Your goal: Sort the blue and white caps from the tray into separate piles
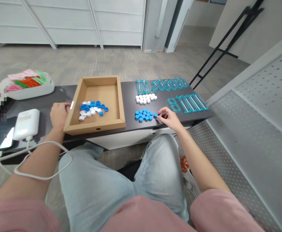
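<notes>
The person sits at a dark table (128, 129), knees under its near edge. Their right hand (168, 117) reaches to the right end of a cluster of blue hexagon pieces (143, 115) on the bare tabletop. Its grip is narrowed to thumb and fingertips on one blue hexagon (155, 115), which lies just beside the cluster. A cluster of white hexagon pieces (145, 98) sits just behind, apart from the blue ones.

The left hand (58, 114) rests curled against the outer left wall of a shallow cardboard tray (120, 96). I cannot tell whether its grip clasps the rim. Inside the tray lies a mixed heap of blue and white pieces (92, 109), and most of the tray floor is bare.

Clear teal tubes (191, 102) lie near the table's right edge, leaving an open strip in front of them. A white power bank (26, 124) lies left of the tray.
</notes>
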Demonstrator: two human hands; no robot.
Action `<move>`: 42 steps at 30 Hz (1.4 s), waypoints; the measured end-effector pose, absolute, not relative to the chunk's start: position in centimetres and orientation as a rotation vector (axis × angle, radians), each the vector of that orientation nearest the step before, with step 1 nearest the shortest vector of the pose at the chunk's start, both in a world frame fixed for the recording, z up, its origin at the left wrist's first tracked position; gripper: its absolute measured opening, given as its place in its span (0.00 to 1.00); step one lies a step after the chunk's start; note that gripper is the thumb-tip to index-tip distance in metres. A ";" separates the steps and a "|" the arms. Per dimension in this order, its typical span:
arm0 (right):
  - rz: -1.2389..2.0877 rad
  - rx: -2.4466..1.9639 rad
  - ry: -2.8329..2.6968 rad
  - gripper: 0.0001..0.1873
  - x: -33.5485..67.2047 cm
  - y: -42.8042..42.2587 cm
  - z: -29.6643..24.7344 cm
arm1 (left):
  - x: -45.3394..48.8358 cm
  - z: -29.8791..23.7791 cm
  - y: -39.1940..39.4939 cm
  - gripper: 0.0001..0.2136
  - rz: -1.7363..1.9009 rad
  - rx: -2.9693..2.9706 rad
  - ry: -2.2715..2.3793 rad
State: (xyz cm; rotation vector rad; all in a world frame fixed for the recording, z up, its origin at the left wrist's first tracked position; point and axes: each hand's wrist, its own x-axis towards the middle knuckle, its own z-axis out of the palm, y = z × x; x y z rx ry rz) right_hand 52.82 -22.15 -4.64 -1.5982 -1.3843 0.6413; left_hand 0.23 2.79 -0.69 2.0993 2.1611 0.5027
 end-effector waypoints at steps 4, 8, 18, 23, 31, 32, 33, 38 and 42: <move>0.632 -1.590 -1.415 0.24 52.5 -22.1 -4.6 | 0.8 -0.6 2.4 0.23 0.399 2.110 2.230; 0.625 -1.565 -1.424 0.25 52.3 -22.0 -4.6 | 1.2 -0.4 2.0 0.23 0.426 2.065 2.275; 0.549 -1.595 -1.394 0.31 52.9 -22.0 -5.3 | 1.2 -0.6 2.0 0.25 0.440 1.981 2.232; 0.340 -1.574 -1.301 0.25 50.9 -22.1 -3.2 | 0.9 -1.1 2.6 0.25 0.454 1.971 2.181; 0.350 -1.422 -2.191 0.09 36.1 -10.9 4.6 | 1.1 -1.8 2.9 0.29 0.469 2.012 2.166; 0.337 -1.489 -2.275 0.10 34.4 -8.9 5.0 | 1.1 -1.8 2.9 0.30 0.469 2.015 2.166; 0.317 -1.560 -2.348 0.11 32.9 -7.2 5.2 | 1.1 -1.8 2.9 0.30 0.466 2.016 2.168; 0.243 -1.788 -2.585 0.17 29.0 -2.7 4.3 | 1.2 -1.9 2.8 0.29 0.504 2.026 2.172; 0.247 -1.695 -2.526 0.20 30.0 -2.8 4.0 | 1.5 -1.8 2.6 0.29 0.516 2.022 2.188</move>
